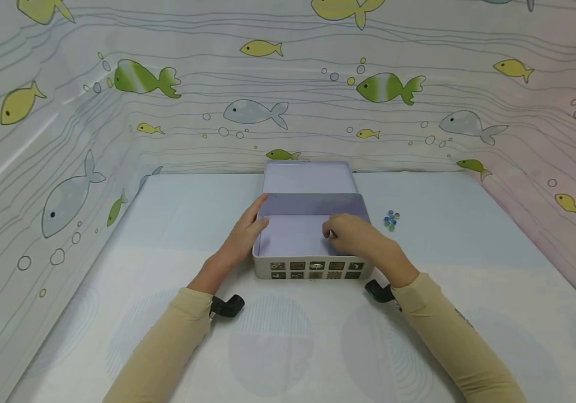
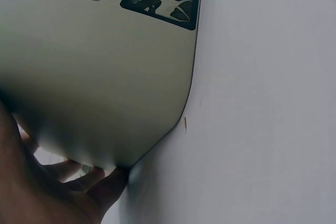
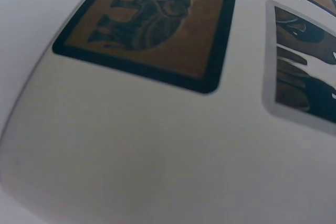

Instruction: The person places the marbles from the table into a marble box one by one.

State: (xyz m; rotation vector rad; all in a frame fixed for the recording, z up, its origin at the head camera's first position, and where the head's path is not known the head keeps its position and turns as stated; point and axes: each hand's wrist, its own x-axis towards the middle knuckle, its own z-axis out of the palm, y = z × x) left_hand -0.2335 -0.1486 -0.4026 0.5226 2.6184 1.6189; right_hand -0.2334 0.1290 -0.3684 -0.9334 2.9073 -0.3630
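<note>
A white metal box (image 1: 313, 267) with small picture squares on its front stands on the table, its hinged lid (image 1: 309, 176) thrown back. My left hand (image 1: 237, 238) holds the box's left wall, thumb at the rim. In the left wrist view, fingers (image 2: 107, 184) touch the outside of the box (image 2: 105, 77). Over the right part of the box's inside is my right hand (image 1: 355, 234), its fingers curled; whether they pinch something small is hidden. The right wrist view shows only the box's printed front (image 3: 131, 140). Several glass beads (image 1: 391, 220), blue and greenish, lie right of the box.
A pale tablecloth (image 1: 277, 358) with faint circle patterns covers the table. Walls of fish-printed sheet (image 1: 318, 134) rise at the back and on both sides. A black wrist camera (image 1: 228, 306) sits by the left cuff, another black camera (image 1: 379, 291) by the right.
</note>
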